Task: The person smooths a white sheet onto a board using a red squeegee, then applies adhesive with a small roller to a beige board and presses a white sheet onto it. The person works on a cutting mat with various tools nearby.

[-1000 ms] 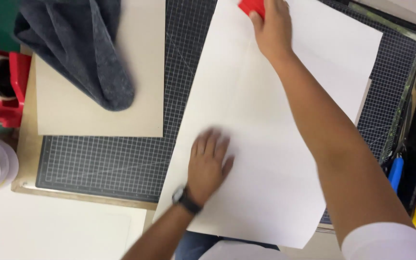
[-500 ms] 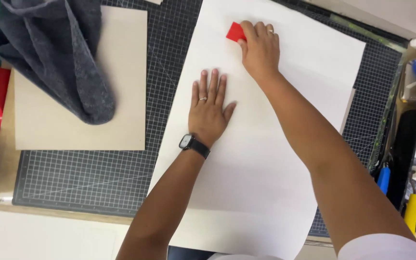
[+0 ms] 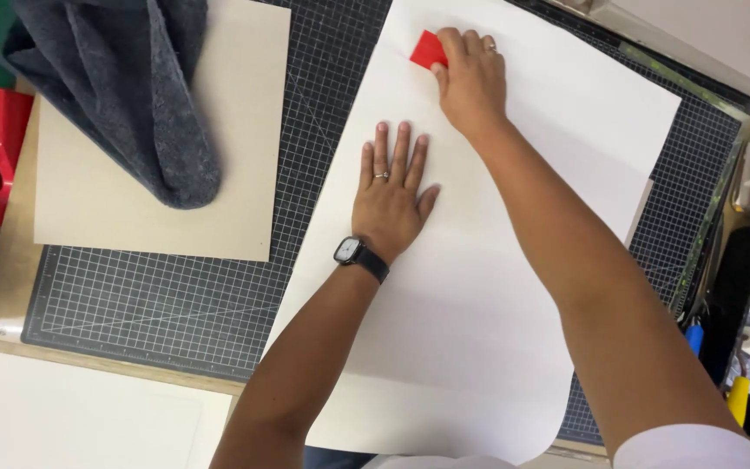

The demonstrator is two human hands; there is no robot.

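Both forearms are bare. The left hand (image 3: pixel 388 204) wears a thin silver ring on its ring finger, and a wristwatch (image 3: pixel 353 253) with a dark rectangular face and a black strap sits just behind that hand. The right hand (image 3: pixel 472 82) also wears a narrow ring on one finger. Well behind that hand, a white short sleeve (image 3: pixel 692 447) covers the right upper arm.

One white sheet (image 3: pixel 479 287), one red scraper (image 3: pixel 428 51), one grey cloth (image 3: pixel 132 95), one tan board (image 3: pixel 227 156).
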